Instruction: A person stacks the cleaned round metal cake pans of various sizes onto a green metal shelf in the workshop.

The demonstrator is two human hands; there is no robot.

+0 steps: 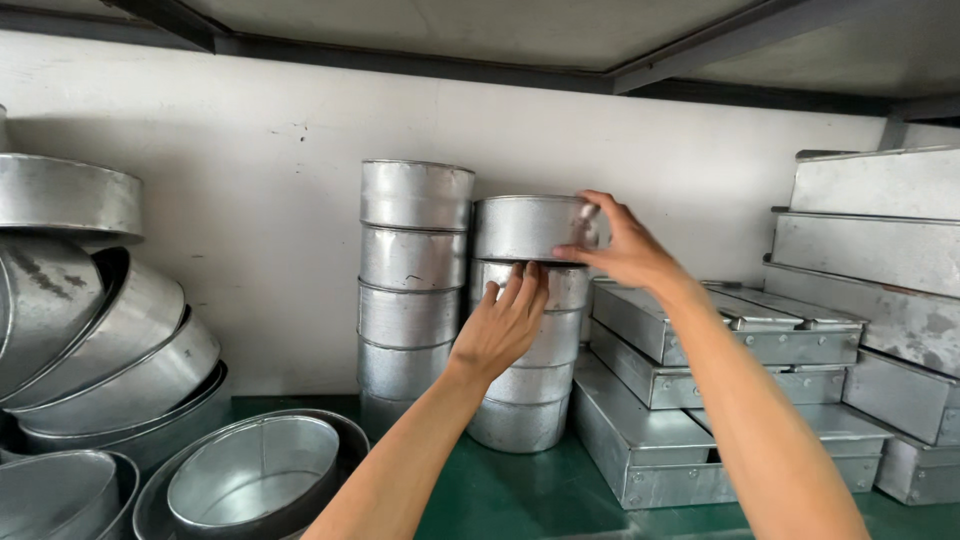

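Note:
Two stacks of round grey metal tins stand against the white wall. My right hand [618,243] grips the right side of the top tin [525,228] of the shorter stack [530,400], thumb and fingers on its rim. My left hand [503,322] presses flat, fingers up, against the tins just below that top one. The taller stack [412,290] stands right beside it on the left, touching or nearly touching.
Rectangular metal trays [655,385] are piled on the right, larger ones [880,260] leaning at the far right. Big round pans [110,340] lean at the left, and a shallow round pan [255,480] lies on the green shelf [520,500]. A shelf board runs overhead.

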